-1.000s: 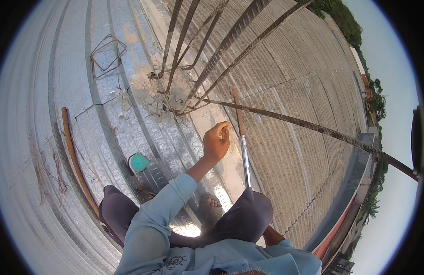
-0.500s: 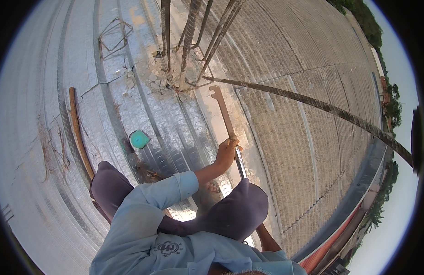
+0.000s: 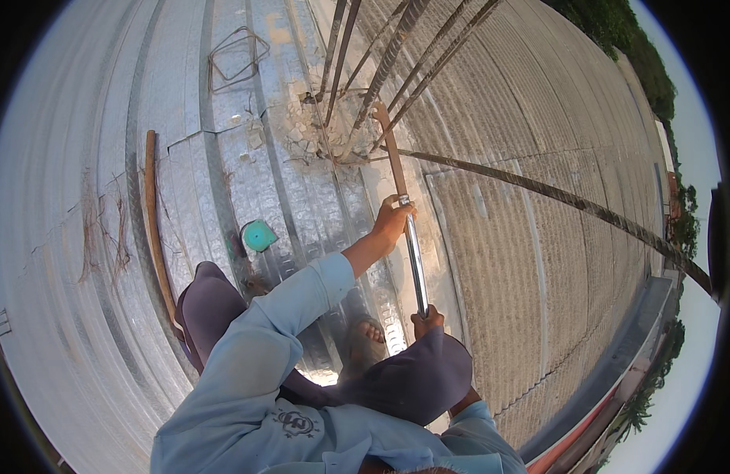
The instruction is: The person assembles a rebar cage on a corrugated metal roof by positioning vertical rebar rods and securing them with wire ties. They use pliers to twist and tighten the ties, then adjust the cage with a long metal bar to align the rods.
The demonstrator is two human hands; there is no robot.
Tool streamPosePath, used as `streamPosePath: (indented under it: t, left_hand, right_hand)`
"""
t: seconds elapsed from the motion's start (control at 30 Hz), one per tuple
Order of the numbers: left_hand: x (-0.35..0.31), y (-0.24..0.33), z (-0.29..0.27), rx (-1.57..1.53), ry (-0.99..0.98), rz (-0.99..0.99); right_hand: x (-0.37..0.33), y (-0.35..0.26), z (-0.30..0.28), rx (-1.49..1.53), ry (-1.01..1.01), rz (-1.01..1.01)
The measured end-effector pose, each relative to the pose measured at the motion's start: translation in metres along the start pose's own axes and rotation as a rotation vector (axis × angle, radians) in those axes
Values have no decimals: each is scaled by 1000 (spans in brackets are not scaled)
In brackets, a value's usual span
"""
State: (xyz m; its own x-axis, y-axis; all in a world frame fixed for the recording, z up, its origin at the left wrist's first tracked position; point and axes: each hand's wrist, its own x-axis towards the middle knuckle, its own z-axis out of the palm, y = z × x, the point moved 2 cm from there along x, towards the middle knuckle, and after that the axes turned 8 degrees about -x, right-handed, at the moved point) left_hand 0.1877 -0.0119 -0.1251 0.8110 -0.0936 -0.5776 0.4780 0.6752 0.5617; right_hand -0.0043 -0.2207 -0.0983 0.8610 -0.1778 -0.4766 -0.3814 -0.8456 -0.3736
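One tool (image 3: 416,265) is slanting near the frame's centre; the left hand (image 3: 392,222) is grasping its middle, the right hand (image 3: 430,319) its lower end. The step is looking like aiming its head (image 3: 381,112) at the bars (image 3: 388,63); next move is needing steadiness.

Silvery ribbed metal sheeting (image 3: 104,110) spreads before me; across a pale strip (image 3: 436,268) it meets rough grey-brown corrugated sheeting (image 3: 547,237) on the R. On the metal, far side: a bent-rod frame (image 3: 211,67), approx. four-sided. Nearer: a round turquoise item (image 3: 258,235), w/ a brown pole (image 3: 153,213) lying lengthwise to its L & dry twigs (image 3: 118,237) farther L. Bkn grey rubble (image 3: 304,130) lies scattered nr the strip. Near side: a foot (image 3: 370,332), toes showing, rests on metal.
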Motion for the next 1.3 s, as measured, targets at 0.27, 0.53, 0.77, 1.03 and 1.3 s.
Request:
streamPosePath:
  t: [0.27, 0.53, 0.77, 1.03, 1.3]
  left_hand:
    - [13, -1, 8, -102, 4, -27]
    - [20, 12, 11, -206, 9, -61]
    - [21, 24, 16, -304, 9, -46]
    - [17, 23, 47, -607, -61, -53]
    - [12, 42, 50, -666, -132, -98]
  right_hand:
    - [69, -43, -15, 6, -27, -157]
    - [85, -57, -43, -67, -92, -162]
    - [91, -85, -77, -153, -119, -196]
    - [64, -122, -139, -208, -194, -176]
    - [59, -88, -123, 876, 21, -205]
